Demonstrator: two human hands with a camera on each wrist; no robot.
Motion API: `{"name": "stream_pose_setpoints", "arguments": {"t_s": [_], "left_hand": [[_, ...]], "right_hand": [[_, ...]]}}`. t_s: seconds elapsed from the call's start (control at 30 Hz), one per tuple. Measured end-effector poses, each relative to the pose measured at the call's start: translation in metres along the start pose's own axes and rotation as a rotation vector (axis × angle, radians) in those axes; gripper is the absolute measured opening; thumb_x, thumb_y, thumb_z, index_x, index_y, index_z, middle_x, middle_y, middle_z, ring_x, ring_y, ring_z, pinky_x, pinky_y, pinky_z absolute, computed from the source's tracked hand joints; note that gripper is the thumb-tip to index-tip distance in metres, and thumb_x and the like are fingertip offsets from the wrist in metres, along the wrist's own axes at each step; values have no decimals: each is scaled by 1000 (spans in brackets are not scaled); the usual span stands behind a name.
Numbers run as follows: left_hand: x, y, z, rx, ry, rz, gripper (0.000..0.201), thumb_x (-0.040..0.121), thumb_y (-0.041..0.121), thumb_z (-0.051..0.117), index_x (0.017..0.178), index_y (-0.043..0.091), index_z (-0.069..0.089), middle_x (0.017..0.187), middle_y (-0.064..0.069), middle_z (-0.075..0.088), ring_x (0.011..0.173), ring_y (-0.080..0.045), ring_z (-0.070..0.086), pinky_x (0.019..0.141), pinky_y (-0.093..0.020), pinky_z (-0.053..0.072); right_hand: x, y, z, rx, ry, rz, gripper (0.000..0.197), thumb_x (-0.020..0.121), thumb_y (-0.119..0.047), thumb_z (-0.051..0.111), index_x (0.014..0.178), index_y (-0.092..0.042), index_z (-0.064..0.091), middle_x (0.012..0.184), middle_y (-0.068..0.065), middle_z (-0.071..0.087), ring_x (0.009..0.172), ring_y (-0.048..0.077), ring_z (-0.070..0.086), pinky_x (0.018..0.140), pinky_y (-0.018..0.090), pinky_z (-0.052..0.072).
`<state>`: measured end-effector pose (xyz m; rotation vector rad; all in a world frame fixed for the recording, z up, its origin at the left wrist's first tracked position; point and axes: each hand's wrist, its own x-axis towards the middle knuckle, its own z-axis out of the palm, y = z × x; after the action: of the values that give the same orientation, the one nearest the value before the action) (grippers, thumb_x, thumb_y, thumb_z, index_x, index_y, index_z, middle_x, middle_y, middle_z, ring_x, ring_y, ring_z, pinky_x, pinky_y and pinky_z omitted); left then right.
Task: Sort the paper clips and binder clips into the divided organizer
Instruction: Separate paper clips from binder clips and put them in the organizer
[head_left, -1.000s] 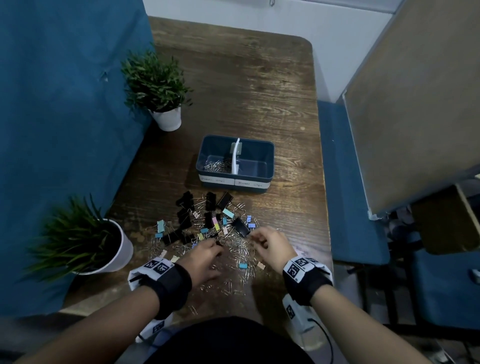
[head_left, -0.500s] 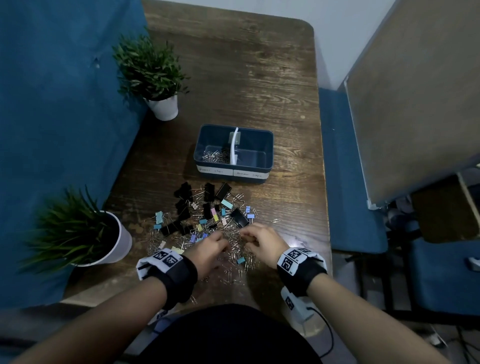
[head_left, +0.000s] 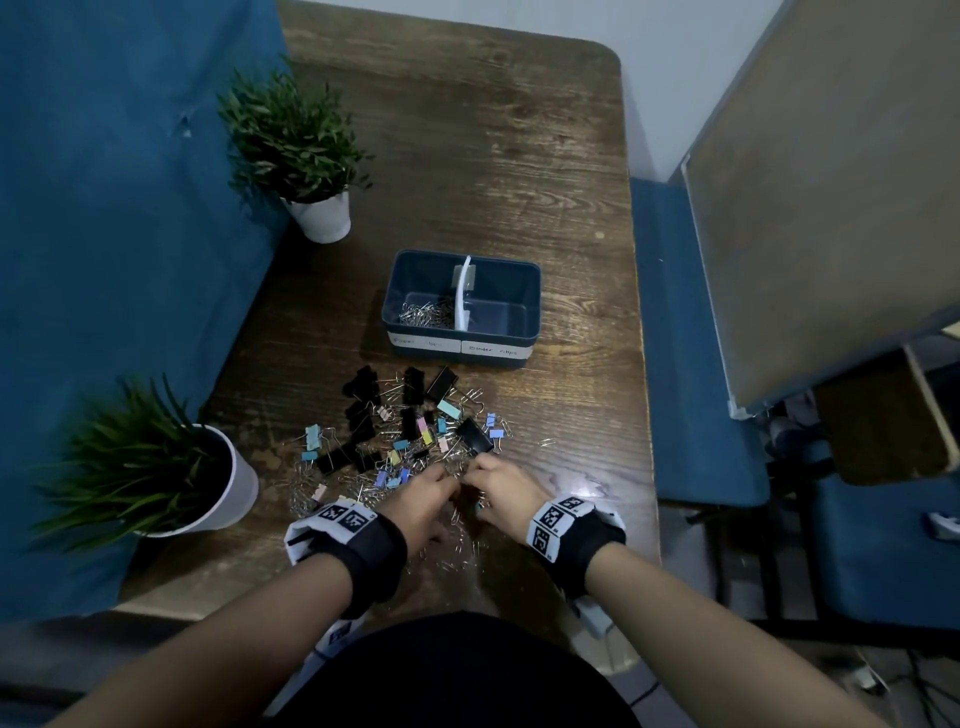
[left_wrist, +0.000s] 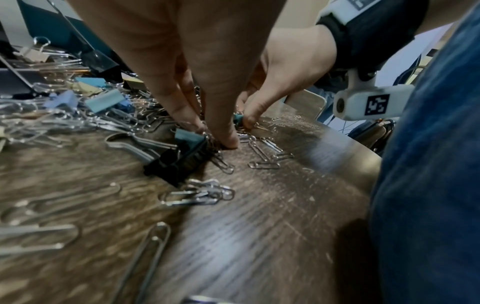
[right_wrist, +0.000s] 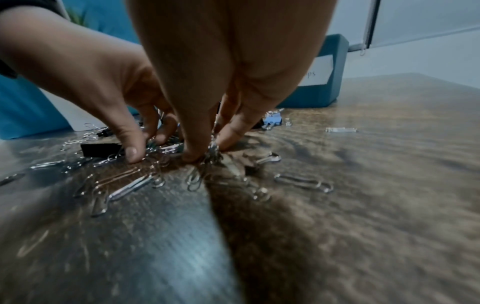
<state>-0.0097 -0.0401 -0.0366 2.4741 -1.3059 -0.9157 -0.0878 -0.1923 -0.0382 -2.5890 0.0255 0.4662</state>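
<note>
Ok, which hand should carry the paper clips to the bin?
Probably left. Both hands pinch paper clips, but the left hand lies in line with the bin's left compartment, where paper clips already lie; the right hand would reach across.

2 bare forearms, chunky black strap behind the left hand, same deal behind the right hand, each with a white plastic mount carrying black-and-white square tags, white camera pod slung under the right wrist, dark top, blue jeans
</note>
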Motion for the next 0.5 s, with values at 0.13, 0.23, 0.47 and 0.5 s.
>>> {"name": "stream_pose_setpoints", "arguments": {"t_s": [0.13,0.23,0.47,0.5], "left_hand": [[-1,-1,0,61,40,-16,37,81,13,66,115,15,50,120,-1,47,103,-20,54,87,-36,50],[-6,0,-4,212,57,20,32,88,13,56,120,13,49,120,-3,49,108,-22,51,90,-36,47],[-10,-1,-7,251,97,60,37,92,22,53,127,16,44,127,-2,45,117,-20,44,98,-32,41],[-9,-3,-4,230,89,69,44,90,28,57,129,17,42,130,-2,43,120,-19,42,101,-33,40]], "right_hand": [[0,4,11,26,80,9,38,86,-8,65,124,-12,61,123,2,56,114,20,54,103,31,41],[-3,7,18,69,97,35,36,87,-13,65,123,-18,61,139,0,51,129,17,46,113,32,33],[-16,4,19,105,107,122,56,85,-28,70,137,-22,49,149,-7,37,135,14,38,114,32,32],[-19,4,18,69,100,137,63,83,-32,71,140,-23,46,148,-8,38,136,13,35,114,31,32]]}}
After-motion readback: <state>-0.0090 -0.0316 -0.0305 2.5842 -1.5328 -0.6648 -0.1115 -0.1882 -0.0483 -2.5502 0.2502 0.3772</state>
